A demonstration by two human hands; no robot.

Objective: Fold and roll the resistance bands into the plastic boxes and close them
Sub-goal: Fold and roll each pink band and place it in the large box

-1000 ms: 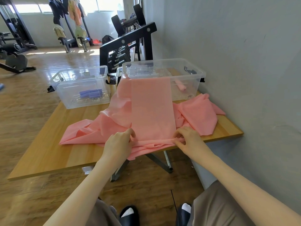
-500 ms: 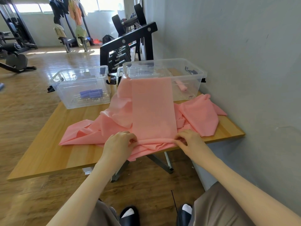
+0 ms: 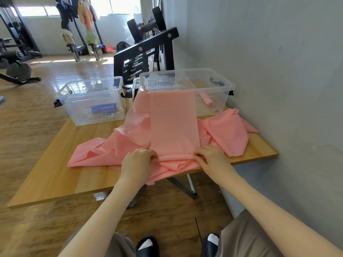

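A long pink resistance band (image 3: 174,125) lies flat down the middle of the wooden table (image 3: 55,175), its far end draped over the rim of the right clear plastic box (image 3: 220,84). More loose pink band (image 3: 228,132) is heaped around it. My left hand (image 3: 138,162) pinches the band's near left corner, and my right hand (image 3: 211,158) pinches the near right corner, where a small roll has formed at the table's front edge. The left clear box (image 3: 74,115) holds blue rolled bands (image 3: 104,108). A pink roll (image 3: 207,101) lies in the right box.
A grey wall (image 3: 278,89) runs close along the table's right side. A black dumbbell rack (image 3: 144,54) stands behind the boxes. Gym machines stand on the wooden floor at far left. Bare tabletop shows at the front left.
Both hands have turned the band's near edge over and moved it slightly away from me, so a small roll has formed between them. The boxes have not moved.
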